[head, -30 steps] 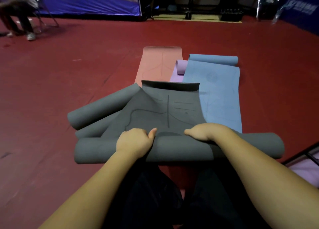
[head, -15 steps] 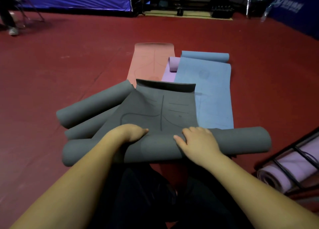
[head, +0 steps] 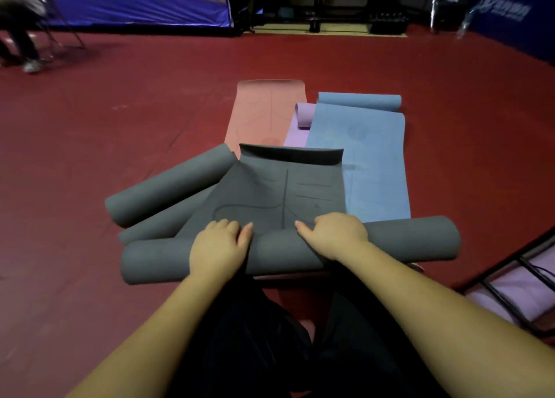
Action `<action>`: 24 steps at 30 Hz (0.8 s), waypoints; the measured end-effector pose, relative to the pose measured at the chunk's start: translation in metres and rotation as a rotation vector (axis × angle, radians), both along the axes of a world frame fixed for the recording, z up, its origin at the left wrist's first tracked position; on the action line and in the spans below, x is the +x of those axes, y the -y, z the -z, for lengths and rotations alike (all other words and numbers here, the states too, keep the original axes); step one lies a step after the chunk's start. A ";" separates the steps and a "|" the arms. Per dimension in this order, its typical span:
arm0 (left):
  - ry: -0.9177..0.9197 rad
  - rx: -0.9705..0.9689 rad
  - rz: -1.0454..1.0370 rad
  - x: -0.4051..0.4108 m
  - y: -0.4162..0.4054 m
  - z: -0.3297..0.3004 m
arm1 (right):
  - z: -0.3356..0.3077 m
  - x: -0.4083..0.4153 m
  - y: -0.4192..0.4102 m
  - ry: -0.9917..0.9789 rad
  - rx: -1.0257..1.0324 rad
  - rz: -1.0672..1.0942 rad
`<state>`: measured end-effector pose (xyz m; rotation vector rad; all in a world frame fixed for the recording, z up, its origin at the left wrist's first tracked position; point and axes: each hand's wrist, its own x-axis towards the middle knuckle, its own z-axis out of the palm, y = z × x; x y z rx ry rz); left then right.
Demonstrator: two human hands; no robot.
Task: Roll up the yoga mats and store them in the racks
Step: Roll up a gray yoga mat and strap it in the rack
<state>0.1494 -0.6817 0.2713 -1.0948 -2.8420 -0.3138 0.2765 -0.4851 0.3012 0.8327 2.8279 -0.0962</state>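
Hands [head: 277,241] shifted on gray mat [head: 279,193]; three gray rolls.

Dark gray mat [head: 270,193] sits mid-frame, half rolled, its roll [head: 288,247] lying crosswise at the near end. Pink [head: 264,112], purple [head: 295,132] and blue [head: 369,157] mats lie mostly flat behind it. Black rack [head: 510,274] lower right holds a purple roll.

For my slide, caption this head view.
Left hand and right hand press on a half-rolled grey mat, with other mats beyond.
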 end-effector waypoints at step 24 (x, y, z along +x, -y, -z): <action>0.421 -0.328 -0.034 0.012 -0.008 -0.035 | -0.035 0.011 -0.008 0.398 -0.527 0.002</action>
